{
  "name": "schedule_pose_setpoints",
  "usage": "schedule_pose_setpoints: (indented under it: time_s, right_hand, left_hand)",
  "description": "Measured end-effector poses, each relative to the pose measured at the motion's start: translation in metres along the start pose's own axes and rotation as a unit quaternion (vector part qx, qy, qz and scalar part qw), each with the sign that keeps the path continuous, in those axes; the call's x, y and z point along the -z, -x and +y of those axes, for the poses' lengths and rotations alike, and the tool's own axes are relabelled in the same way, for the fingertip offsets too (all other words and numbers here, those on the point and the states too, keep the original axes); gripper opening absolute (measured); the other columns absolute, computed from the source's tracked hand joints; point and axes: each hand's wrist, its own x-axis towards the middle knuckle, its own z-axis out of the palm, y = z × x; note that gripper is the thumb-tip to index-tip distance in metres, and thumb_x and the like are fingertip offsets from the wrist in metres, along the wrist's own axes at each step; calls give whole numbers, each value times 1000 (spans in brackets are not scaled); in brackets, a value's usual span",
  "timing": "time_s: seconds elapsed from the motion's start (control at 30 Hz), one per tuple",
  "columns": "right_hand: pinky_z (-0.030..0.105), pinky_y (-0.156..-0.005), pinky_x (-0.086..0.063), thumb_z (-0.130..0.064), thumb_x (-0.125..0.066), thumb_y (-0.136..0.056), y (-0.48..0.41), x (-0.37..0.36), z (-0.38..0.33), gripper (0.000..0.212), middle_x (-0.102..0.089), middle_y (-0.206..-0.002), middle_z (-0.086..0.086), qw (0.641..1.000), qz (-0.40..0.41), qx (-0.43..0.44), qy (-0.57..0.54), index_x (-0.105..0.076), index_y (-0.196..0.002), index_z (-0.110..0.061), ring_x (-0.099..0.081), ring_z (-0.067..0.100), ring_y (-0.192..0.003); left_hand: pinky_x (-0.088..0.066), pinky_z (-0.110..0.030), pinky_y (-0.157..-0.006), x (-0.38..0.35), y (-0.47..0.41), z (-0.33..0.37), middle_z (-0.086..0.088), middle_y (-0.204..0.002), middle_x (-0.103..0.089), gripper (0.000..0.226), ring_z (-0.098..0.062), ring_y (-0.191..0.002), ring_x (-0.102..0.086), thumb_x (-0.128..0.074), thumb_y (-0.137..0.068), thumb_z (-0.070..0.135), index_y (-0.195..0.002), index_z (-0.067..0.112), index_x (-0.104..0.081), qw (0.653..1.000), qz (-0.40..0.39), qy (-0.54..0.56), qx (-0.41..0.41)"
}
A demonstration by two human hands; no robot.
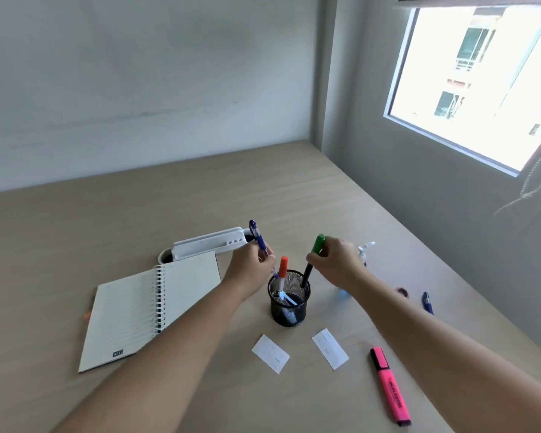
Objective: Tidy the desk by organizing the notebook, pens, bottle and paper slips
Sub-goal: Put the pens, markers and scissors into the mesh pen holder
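Note:
A black mesh pen cup (288, 310) stands mid-desk with an orange-capped marker (282, 271) upright inside. My left hand (252, 267) grips a blue pen (258, 239), its tip angled down at the cup's left rim. My right hand (338, 262) holds a green-capped black marker (313, 259) with its lower end inside the cup. An open spiral notebook (144, 304) lies to the left. Two white paper slips (270, 354) (330, 348) lie in front of the cup. A clear pump bottle (364, 250) shows partly behind my right hand.
A pink highlighter (390, 387) lies at the front right. Another blue pen (427, 303) and a small dark object (402, 291) rest beyond my right forearm. A white desk organizer (210, 243) sits behind the notebook. Walls close the desk's back and right sides.

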Motion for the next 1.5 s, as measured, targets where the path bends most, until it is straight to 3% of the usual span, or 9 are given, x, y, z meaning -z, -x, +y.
schedule_pose_setpoints:
  time_s: [0.13,0.47,0.57,0.73,0.9,1.1,1.3,1.4,1.5]
  right_hand:
    - [22,-49,-38,-21,-61,-76,-12,-16,6,13,-57,-65,1,998,-57,21,34,-62,-77,-8,-49,15,-59]
    - [19,-46,-34,-26,-61,-83,-29,-49,19,13,-54,-69,-3,977,-183,34,106,-53,-78,-18,-44,8,-55]
    - [18,-46,-33,-33,-65,-84,-30,-53,22,21,-57,-80,-2,979,-171,46,101,-59,-94,-16,-46,6,-58]
    - [19,-46,-31,-36,-70,-80,-29,-54,23,41,-52,-70,-7,986,-142,38,76,-55,-113,-17,-44,5,-56]
    - [18,-50,-37,-24,-64,-84,-18,-41,27,31,-54,-67,-8,989,-126,39,71,-55,-113,-18,-48,4,-58]
    - [17,-44,-31,-8,-50,-85,6,6,56,19,-53,-60,1,999,-14,-14,37,-66,-94,-14,-43,10,-52]
    - [21,-50,-33,-14,-55,-83,47,56,119,14,-62,-71,2,989,63,-123,55,-68,-83,-20,-50,13,-55]
    - [23,-58,-34,-15,-57,-83,70,63,153,13,-66,-81,9,983,48,-166,69,-69,-87,-14,-52,18,-66]
    - [21,-54,-36,-17,-57,-85,89,56,177,14,-65,-87,4,980,2,-177,95,-70,-90,-14,-55,16,-72]
  left_hand:
    - [-55,-39,-82,-9,-13,-14,-14,-87,-70,17,-25,-83,-69,-50,-91,20,-88,7,-60,997,-52,-58,18]
    - [-39,-19,-59,-29,-19,-39,3,-74,-63,4,-14,-72,-57,-70,-78,21,-77,21,-66,994,-71,-56,68]
    - [-40,-21,-64,-33,-18,-44,4,-73,-61,7,-15,-73,-57,-71,-78,21,-79,22,-63,993,-82,-63,64]
    - [-41,-21,-58,-30,-16,-46,5,-74,-52,31,-11,-66,-50,-71,-76,18,-101,20,-52,997,-53,-25,59]
    - [-37,-20,-58,-21,-10,-37,0,-83,-52,35,-11,-65,-46,-69,-79,18,-105,20,-46,998,4,-57,-18]
    - [-34,-20,-53,-29,10,5,12,-62,-46,16,-4,-51,-44,-60,-79,13,-91,20,-52,985,53,-63,-154]
    - [-38,-24,-55,-88,44,36,11,-63,-52,6,-14,-60,-51,-57,-80,19,-85,21,-56,958,-88,-122,-244]
    - [-44,-28,-67,-125,57,39,5,-82,-55,17,-17,-76,-55,-55,-82,21,-99,19,-57,932,-213,-164,-242]
    - [-43,-29,-77,-158,66,37,1,-112,-56,32,-21,-100,-58,-55,-85,23,-117,22,-53,889,-304,-236,-248]
